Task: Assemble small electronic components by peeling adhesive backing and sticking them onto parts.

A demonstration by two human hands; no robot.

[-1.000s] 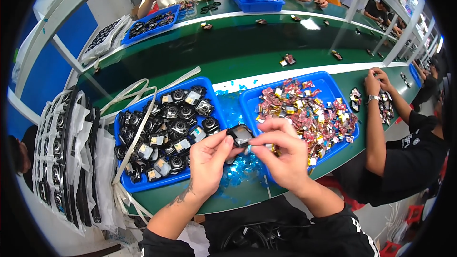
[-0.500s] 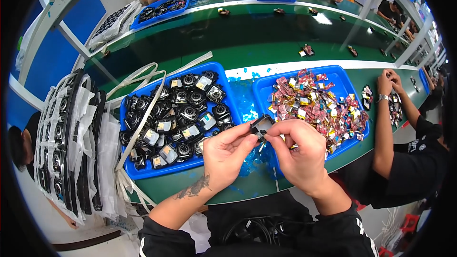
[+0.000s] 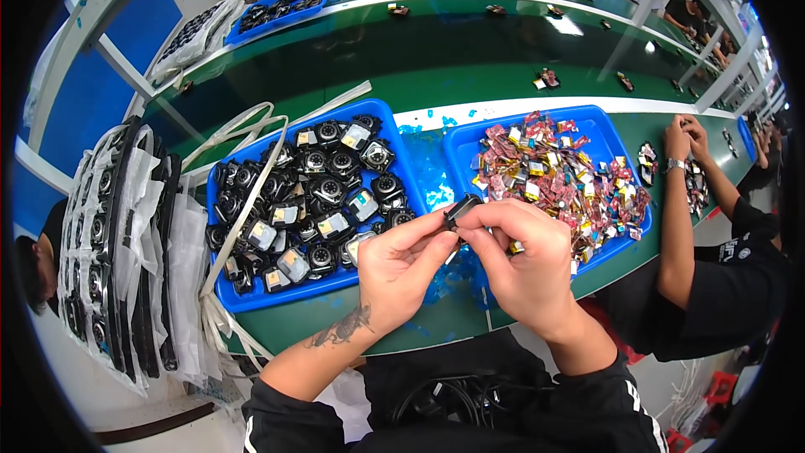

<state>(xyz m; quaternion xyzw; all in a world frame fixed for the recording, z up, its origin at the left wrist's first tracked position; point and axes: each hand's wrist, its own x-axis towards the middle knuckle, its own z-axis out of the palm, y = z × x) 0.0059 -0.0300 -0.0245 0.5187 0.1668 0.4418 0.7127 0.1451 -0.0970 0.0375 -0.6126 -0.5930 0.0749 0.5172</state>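
Between the fingertips of both my hands is a small black watch case [image 3: 459, 208], tilted so that its edge faces me. My left hand [image 3: 398, 273] pinches it from the left; my right hand [image 3: 528, 260] grips its right side with thumb and bent forefinger. A thin pale piece shows just below the fingertips, too small to name. To the left, black watch housings [image 3: 329, 193], some with grey modules, fill a blue bin [image 3: 310, 292]. Behind my right hand, another blue bin [image 3: 458, 155] holds a heap of small reddish circuit pieces [image 3: 545, 180] with yellow and white parts.
Stacked trays with white liners [image 3: 105, 243] stand at the left, beside loose pale straps [image 3: 214, 285]. A green conveyor [image 3: 335, 59] carrying scattered small assemblies runs beyond the bins. At right, a co-worker's hands [image 3: 683, 138] work over more parts. Other people sit across the line.
The watch case has turned between my fingers: its open frame faced me before, now mostly its edge. My hands have stayed in nearly the same place.
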